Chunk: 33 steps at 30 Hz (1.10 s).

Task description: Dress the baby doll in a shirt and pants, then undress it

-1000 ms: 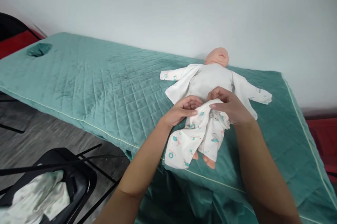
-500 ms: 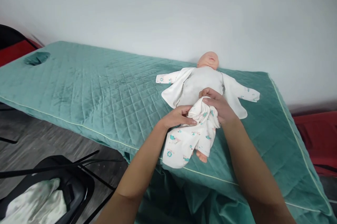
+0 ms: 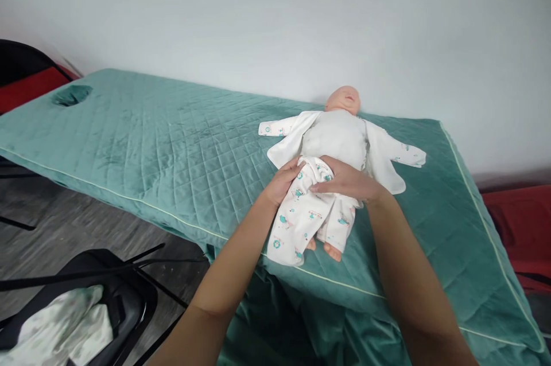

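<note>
A baby doll (image 3: 344,100) lies on its back on a green quilted bed, its head toward the wall. It wears an open white printed jacket (image 3: 390,151), spread to both sides of its pale body. White baby pants (image 3: 297,211) with teal and pink prints cover its legs, and its feet show below the hems. My left hand (image 3: 284,179) is closed on the waistband at the left hip. My right hand (image 3: 346,178) grips the waistband near the belly, thumb on top of the cloth. Fingers beneath the cloth are partly hidden.
The green bed (image 3: 172,142) stands along a white wall, with a face hole (image 3: 72,95) at its far left. A black chair (image 3: 124,297) at lower left bears a crumpled pale cloth (image 3: 64,328). A red thing (image 3: 519,228) sits beyond the right edge.
My right hand has shifted left and down along the waistband, and my left hand has moved up slightly to the left hip. The bunched pants now lie flatter over the legs.
</note>
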### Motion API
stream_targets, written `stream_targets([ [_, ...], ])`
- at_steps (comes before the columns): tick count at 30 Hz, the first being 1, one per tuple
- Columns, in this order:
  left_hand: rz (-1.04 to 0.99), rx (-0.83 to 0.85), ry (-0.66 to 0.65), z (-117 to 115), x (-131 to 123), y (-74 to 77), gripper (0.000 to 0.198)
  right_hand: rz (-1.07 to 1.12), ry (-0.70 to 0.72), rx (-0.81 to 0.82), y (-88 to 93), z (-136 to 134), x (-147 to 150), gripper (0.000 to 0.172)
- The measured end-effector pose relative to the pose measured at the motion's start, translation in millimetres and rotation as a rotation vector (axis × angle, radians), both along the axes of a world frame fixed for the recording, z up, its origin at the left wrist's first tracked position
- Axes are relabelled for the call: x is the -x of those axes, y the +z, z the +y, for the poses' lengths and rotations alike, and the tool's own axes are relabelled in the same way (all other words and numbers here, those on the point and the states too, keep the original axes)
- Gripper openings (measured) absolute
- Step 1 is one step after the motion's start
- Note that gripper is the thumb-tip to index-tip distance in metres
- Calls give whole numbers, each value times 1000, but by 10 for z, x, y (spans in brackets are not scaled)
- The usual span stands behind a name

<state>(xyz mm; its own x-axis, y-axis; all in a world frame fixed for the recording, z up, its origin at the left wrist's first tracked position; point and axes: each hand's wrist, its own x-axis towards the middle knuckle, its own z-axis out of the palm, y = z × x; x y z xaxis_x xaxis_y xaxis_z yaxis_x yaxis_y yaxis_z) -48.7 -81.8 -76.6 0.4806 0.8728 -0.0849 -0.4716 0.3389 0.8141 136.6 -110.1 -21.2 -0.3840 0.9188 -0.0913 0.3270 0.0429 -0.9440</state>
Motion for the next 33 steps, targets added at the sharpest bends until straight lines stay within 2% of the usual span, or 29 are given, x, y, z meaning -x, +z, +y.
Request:
stream_targets([
  [5,-49,48,-47,32,14,-68,40,14,-12,-1,48,-52,17,55],
  [9,-47,-29,-110,15,44,-47,52,74,86,95,49,-105,16,34],
  [11,-34,-88,-185,-2,66,-9,66,172,33,176,6,-115,3,29],
  [13,10,-162,-259,-12,86,28,76,332,-94,239,-50,-112,-15,32],
  [17,124,-235,-344,-6,105,38,57,532,-273,287,-126,-84,-34,33],
  [21,148,-198,-342,-5,100,-8,40,566,-308,253,-145,-75,-29,33],
  [25,61,-105,-254,-14,75,-15,45,484,-225,215,-111,-92,-16,40],
  [30,-33,-32,-117,-1,39,-21,43,57,117,107,14,-89,21,38],
  [33,-64,-32,-89,4,25,-43,42,-116,156,87,31,-97,27,33],
])
